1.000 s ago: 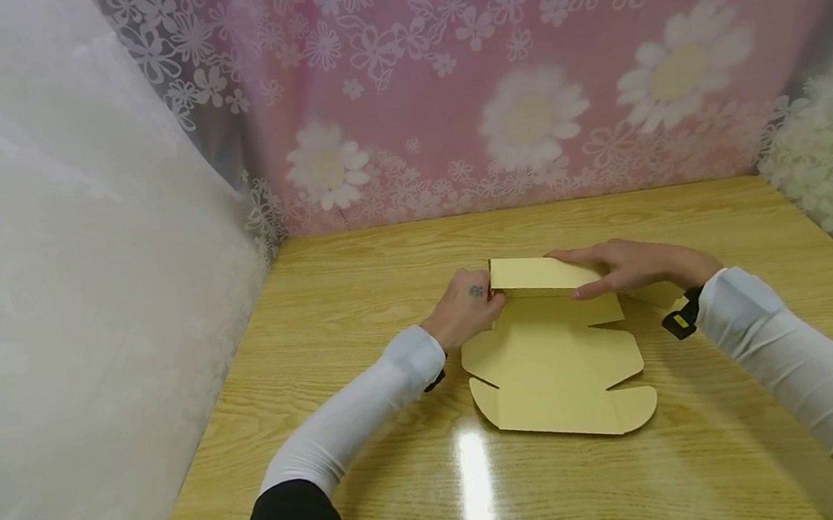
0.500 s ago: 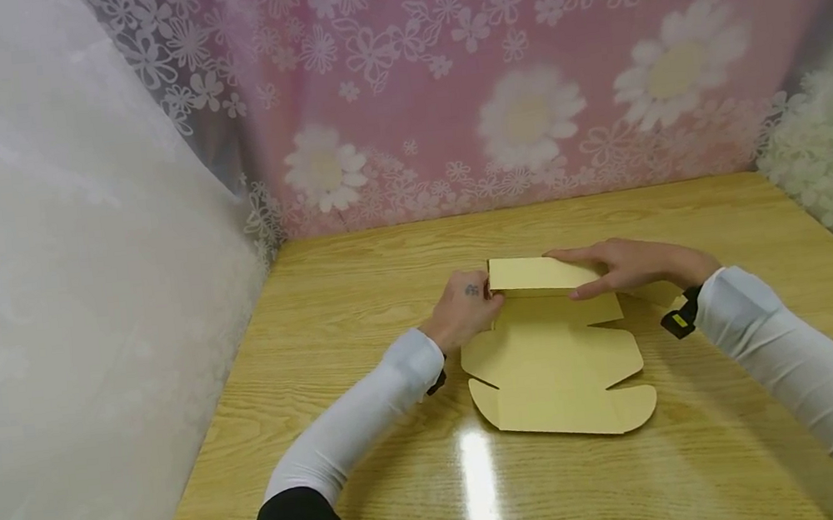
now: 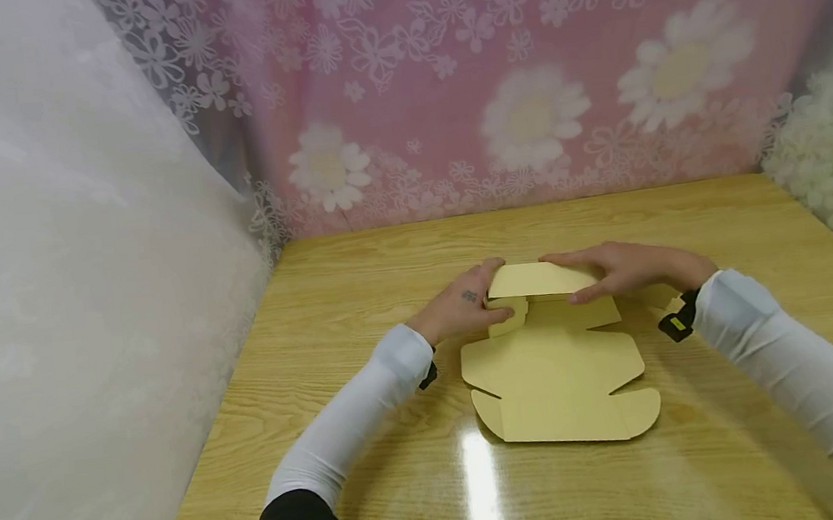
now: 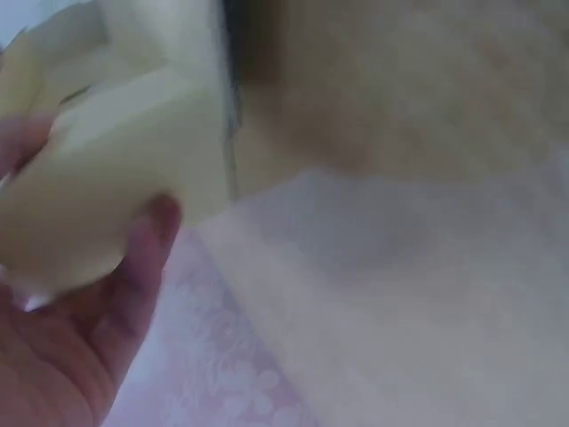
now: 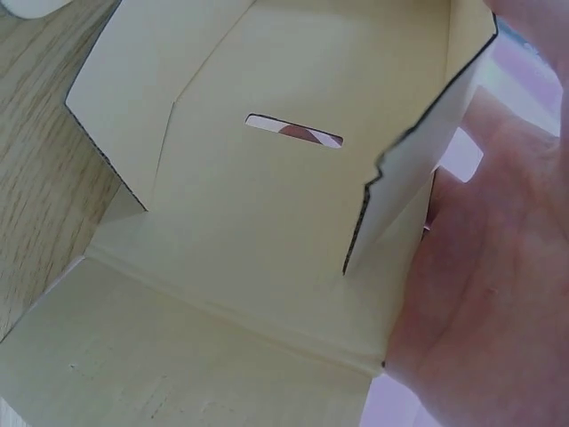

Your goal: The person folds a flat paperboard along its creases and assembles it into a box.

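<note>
A pale yellow cardboard box [image 3: 551, 368], partly folded, lies on the table with its near panels and rounded flaps spread flat. Its far wall [image 3: 539, 279] stands raised. At the left end of that wall, my left hand [image 3: 461, 302] pinches a side flap [image 3: 507, 318] that is bent inward, thumb in front and forefinger at the top. In the left wrist view, finger and thumb hold the folded card [image 4: 98, 169]. My right hand [image 3: 624, 268] grips the wall's right end, thumb in front, fingers over the top. The right wrist view shows a slotted panel [image 5: 258, 187] between upright flaps.
The wood-grain table [image 3: 358, 274] carries the box near its middle. A pink flowered curtain [image 3: 419, 126] hangs behind the far edge, and a white sheet [image 3: 87, 283] hangs along the left side.
My left hand has shifted slightly left and its fingers have spread. The left side flap now shows, bent inward, and the raised wall has tilted a little. My right hand keeps its hold.
</note>
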Demonstrator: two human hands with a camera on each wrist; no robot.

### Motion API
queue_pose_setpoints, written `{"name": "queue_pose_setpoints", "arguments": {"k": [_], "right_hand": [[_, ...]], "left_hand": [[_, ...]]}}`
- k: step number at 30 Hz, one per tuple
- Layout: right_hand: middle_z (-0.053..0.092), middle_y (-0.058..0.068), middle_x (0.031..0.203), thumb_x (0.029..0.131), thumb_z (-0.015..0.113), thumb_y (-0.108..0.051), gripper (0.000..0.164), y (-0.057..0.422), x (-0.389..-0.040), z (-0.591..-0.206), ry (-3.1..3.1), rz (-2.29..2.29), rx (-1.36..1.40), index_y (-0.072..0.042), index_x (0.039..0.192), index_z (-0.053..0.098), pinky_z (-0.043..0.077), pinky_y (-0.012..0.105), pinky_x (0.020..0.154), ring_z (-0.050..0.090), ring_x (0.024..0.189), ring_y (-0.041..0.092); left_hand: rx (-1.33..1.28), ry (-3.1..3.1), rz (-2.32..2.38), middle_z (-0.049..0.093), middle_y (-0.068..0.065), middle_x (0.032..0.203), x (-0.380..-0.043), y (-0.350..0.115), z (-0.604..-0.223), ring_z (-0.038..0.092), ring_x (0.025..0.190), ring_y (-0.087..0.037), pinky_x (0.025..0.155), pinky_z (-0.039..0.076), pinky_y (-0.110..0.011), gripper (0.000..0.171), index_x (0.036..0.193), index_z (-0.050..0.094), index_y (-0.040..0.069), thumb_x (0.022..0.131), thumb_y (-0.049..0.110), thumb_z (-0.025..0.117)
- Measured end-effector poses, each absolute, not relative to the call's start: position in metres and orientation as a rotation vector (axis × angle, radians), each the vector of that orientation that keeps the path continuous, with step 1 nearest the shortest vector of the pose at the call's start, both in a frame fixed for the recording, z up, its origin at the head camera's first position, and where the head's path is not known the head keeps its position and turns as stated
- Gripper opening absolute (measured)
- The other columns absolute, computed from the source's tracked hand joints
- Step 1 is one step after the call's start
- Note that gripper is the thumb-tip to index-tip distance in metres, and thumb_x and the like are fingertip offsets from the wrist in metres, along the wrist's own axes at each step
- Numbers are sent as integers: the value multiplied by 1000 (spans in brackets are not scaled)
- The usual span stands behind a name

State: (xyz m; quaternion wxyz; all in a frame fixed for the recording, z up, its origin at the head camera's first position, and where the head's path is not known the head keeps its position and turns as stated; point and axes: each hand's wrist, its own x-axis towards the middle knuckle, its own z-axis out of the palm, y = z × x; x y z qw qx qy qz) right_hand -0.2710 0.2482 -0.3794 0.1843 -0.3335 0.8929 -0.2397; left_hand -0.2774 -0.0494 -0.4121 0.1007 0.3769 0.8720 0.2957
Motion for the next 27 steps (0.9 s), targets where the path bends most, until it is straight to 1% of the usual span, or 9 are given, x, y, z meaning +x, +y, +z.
{"name": "queue_pose_setpoints", "arguments": {"k": [2, 4, 7, 9, 11, 14, 16, 23, 27], "right_hand": [[38, 4, 146, 88, 61, -47, 74, 248, -270, -380, 2513, -685, -929, -37, 148, 20, 34, 55, 98, 45, 124, 30], [38, 4, 145, 88, 61, -47, 74, 247, -269, -381, 2512, -690, -927, -36, 148, 20, 35, 55, 97, 46, 123, 29], [38, 5, 146, 88, 61, -48, 75, 247, -268, -382, 2518, -684, -938, -33, 149, 21, 35, 54, 98, 46, 122, 29], [39, 6, 145, 87, 61, -49, 76, 248, -268, -382, 2531, -675, -934, -33, 149, 21, 36, 53, 98, 47, 122, 29], [40, 7, 144, 86, 61, -50, 77, 248, -268, -382, 2543, -668, -923, -32, 149, 21, 36, 53, 98, 47, 122, 29], [40, 9, 144, 86, 61, -52, 77, 247, -268, -383, 2563, -660, -917, -32, 149, 22, 37, 53, 96, 48, 120, 29], [40, 9, 144, 86, 60, -52, 77, 246, -267, -383, 2573, -649, -917, -32, 149, 22, 38, 53, 96, 49, 120, 30], [38, 13, 145, 87, 59, -52, 77, 243, -267, -383, 2578, -623, -930, -30, 150, 21, 37, 55, 96, 48, 120, 33], [39, 12, 145, 86, 60, -52, 77, 244, -268, -382, 2584, -621, -929, -29, 150, 22, 38, 54, 95, 48, 120, 33]], "left_hand": [[1109, 2634, 872, 49, -5, 120, -275, -46, -418, 57, 76, -9, 63, 48, -22, 73, 147, 19, 16, 90, 33, 61], [1109, 2698, 875, 51, -6, 120, -274, -44, -424, 58, 83, -9, 66, 49, -20, 69, 146, 20, 14, 92, 28, 59], [1118, 2793, 877, 54, -6, 119, -273, -41, -430, 59, 84, -8, 66, 48, -20, 63, 144, 24, 10, 91, 18, 58], [1110, 2837, 894, 57, -5, 109, -272, -39, -432, 58, 67, -8, 58, 47, -19, 60, 142, 27, 9, 90, 12, 56], [1092, 2863, 927, 56, -4, 100, -271, -37, -432, 52, 52, -9, 49, 43, -20, 56, 139, 29, 8, 89, 7, 54], [1045, 2889, 980, 53, -3, 91, -268, -35, -433, 46, 42, -9, 42, 39, -21, 54, 136, 32, 8, 87, 2, 53], [1030, 2917, 978, 54, -4, 93, -268, -33, -434, 47, 45, -10, 42, 38, -21, 54, 135, 33, 8, 85, 0, 53], [1006, 3010, 897, 51, -2, 87, -267, -31, -438, 44, 55, -14, 45, 35, -23, 53, 133, 35, 8, 84, 0, 55], [1041, 2912, 918, 53, -6, 100, -270, -33, -434, 48, 54, -14, 46, 39, -23, 54, 136, 31, 8, 88, 6, 56]]}}
